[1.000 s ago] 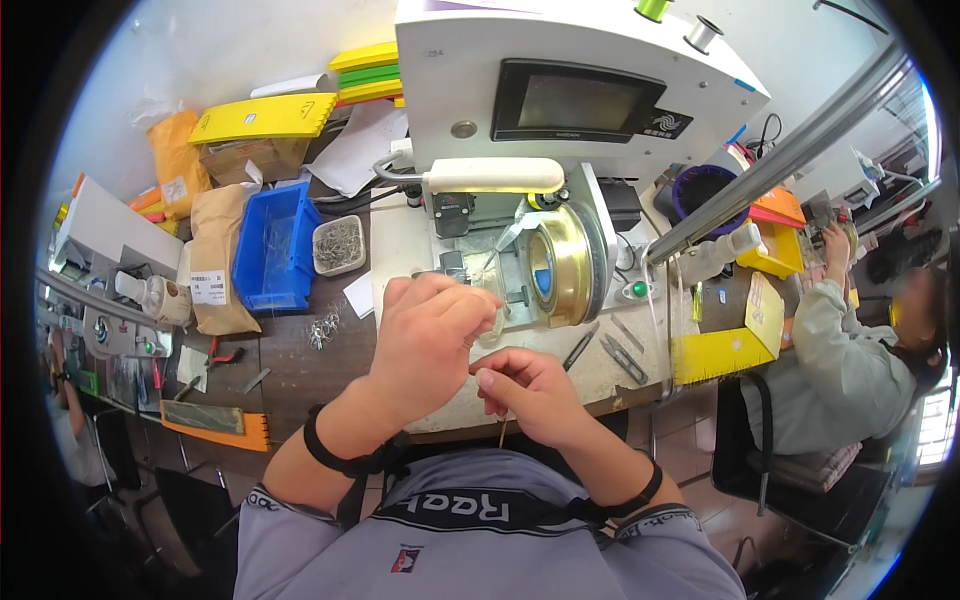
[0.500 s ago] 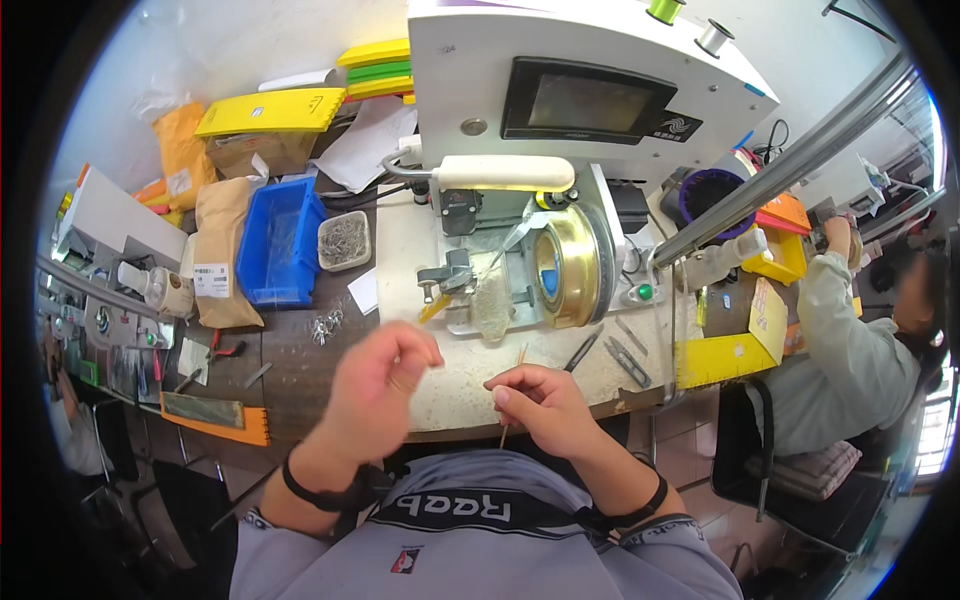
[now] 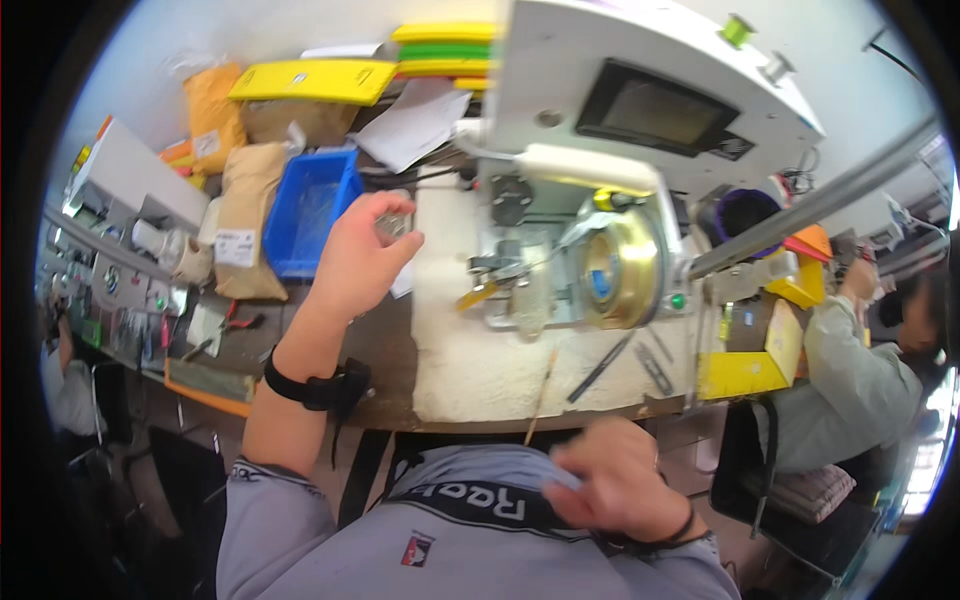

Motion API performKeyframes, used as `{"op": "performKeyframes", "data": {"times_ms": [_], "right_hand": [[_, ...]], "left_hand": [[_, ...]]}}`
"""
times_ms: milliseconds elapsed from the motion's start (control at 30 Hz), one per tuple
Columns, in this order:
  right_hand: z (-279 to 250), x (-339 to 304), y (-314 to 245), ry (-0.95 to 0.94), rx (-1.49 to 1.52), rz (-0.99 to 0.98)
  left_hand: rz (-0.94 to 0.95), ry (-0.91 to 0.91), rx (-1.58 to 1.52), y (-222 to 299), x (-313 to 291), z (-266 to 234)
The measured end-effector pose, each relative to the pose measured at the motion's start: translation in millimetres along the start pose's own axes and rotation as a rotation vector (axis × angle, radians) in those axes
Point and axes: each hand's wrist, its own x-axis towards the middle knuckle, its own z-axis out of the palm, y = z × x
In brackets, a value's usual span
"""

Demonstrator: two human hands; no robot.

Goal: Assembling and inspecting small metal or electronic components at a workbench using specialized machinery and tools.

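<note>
My left hand (image 3: pixel 362 262) reaches over the far left of the table with thumb and forefinger apart. Between them shows part of a small clear tray (image 3: pixel 392 226) of tiny metal pieces, mostly hidden by the hand; whether the fingers touch it I cannot tell. My right hand (image 3: pixel 622 478) is low in front of my shirt, smeared by motion, so its fingers and anything in them are unclear. A thin brown stick (image 3: pixel 542 398) lies across the table's front edge, apart from that hand. Beyond it stands a white machine (image 3: pixel 540 90) with a gold-coloured wheel (image 3: pixel 628 278).
A blue bin (image 3: pixel 290 262) and a brown paper bag (image 3: pixel 246 205) stand left of the tray. On the pale work mat (image 3: pixel 450 370) lie a dark pen-like tool (image 3: pixel 600 368) and tweezers (image 3: pixel 655 370). A metal bar (image 3: pixel 800 225) slants across the right; a co-worker (image 3: pixel 840 390) sits beyond it.
My left hand has moved away and left, to the tray. My right hand has let go of the thin stick and drawn back toward my body. The whole view has shifted.
</note>
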Motion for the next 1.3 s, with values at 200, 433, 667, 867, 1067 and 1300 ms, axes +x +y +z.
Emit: {"op": "performKeyframes", "data": {"times_ms": [200,433,667,867,1067,1300], "right_hand": [[-23,47,-45,-0.265,1.304,-0.477],[42,60,3,-0.255,0.76,0.274],[94,89,7,-0.286,0.374,0.172],[111,91,17,-0.259,0.334,0.161],[127,95,30,-0.237,0.241,0.238],[167,120,41,-0.239,-0.192,0.146]], "left_hand": [[0.077,0.016,0.204,-10,-35,-44],[-0.019,-0.083,0.317,-70,-81,-57],[0.346,-0.019,0.604,-87,-81,-27],[0.319,-0.016,0.522,-90,-89,-18],[0.302,-0.016,0.407,-83,-88,-26],[0.244,0.009,0.484,-96,-72,-34]]}}
